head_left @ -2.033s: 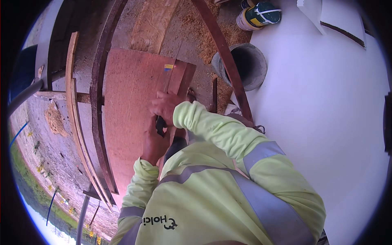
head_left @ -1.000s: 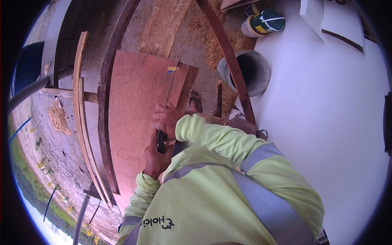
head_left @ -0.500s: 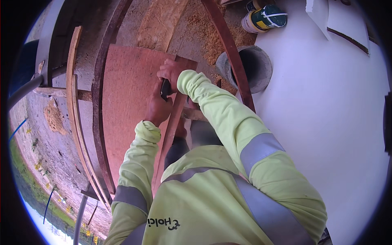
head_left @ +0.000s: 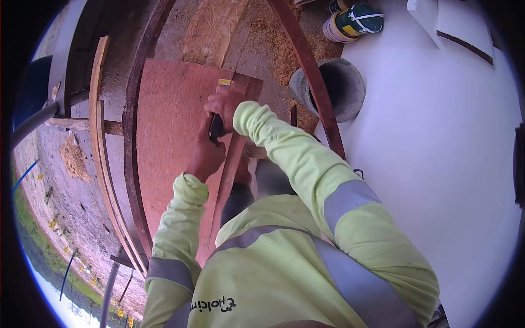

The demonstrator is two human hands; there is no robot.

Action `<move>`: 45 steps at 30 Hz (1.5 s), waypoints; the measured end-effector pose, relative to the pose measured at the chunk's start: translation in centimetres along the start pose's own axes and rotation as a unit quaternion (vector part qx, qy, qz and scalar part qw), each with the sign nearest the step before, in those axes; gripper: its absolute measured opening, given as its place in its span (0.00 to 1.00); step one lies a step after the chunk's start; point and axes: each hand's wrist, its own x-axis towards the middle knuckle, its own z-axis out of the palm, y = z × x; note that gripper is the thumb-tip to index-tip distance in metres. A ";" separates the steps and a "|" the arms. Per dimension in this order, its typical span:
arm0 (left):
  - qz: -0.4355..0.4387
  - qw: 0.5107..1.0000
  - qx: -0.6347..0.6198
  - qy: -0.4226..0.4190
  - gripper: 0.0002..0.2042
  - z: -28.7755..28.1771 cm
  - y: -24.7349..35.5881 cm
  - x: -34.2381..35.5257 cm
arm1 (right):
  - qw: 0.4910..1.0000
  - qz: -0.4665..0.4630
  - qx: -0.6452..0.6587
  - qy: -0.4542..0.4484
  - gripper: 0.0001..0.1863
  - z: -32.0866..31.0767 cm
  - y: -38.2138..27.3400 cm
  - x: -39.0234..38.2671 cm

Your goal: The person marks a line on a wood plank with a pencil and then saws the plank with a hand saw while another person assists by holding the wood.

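Both my hands are on a tool with a black curved handle (head_left: 216,127), over the far part of a reddish wooden board. My left hand (head_left: 205,155) is wrapped round its near end. My right hand (head_left: 225,101) is closed just beyond, its fingers bent down toward the board; most of the tool is hidden beneath it. A small yellow piece (head_left: 224,82) shows past my right knuckles; I cannot tell whether it belongs to the tool. The reddish board (head_left: 169,131) lies lengthwise before me, with a narrower strip of wood (head_left: 246,90) along its right side.
A curved dark-red beam (head_left: 303,52) passes over a grey round container (head_left: 350,90) on the right. Paint buckets (head_left: 355,23) stand at the far right, beside a large white sheet (head_left: 426,153). Long thin timbers (head_left: 99,142) run at left. Wood shavings (head_left: 273,49) litter the floor.
Both hands have drawn a little back toward me and left, along with the black handle. The yellow piece, hidden before, now shows beyond my right hand.
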 end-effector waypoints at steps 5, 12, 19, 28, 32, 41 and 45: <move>0.031 0.997 -0.060 0.030 0.26 0.5 -0.5 0.6 | 0.998 0.025 0.032 -0.043 0.23 0.3 0.8 1.2; -0.103 0.994 0.021 -0.017 0.30 -5.6 1.8 -16.5 | 0.998 0.021 0.055 0.004 0.19 3.5 -15.7 -5.8; 0.017 1.000 -0.011 -0.022 0.31 1.8 -1.2 4.8 | 0.996 0.065 0.024 -0.052 0.25 -1.5 4.7 1.9; -0.051 0.998 0.032 -0.021 0.30 -5.5 0.6 -17.8 | 0.999 0.020 0.028 0.022 0.08 4.4 -17.3 -6.9; -0.060 0.998 0.017 -0.032 0.28 -2.9 0.6 -9.8 | 0.998 0.025 0.054 -0.024 0.15 1.8 -9.5 -4.4; -0.022 0.997 -0.069 -0.009 0.27 0.7 -0.8 -2.1 | 0.999 0.018 0.004 -0.045 0.22 2.0 -1.2 -1.3; -0.096 0.993 0.019 -0.062 0.27 -4.8 0.4 -15.2 | 0.998 -0.008 0.026 0.053 0.12 5.1 -14.9 -7.0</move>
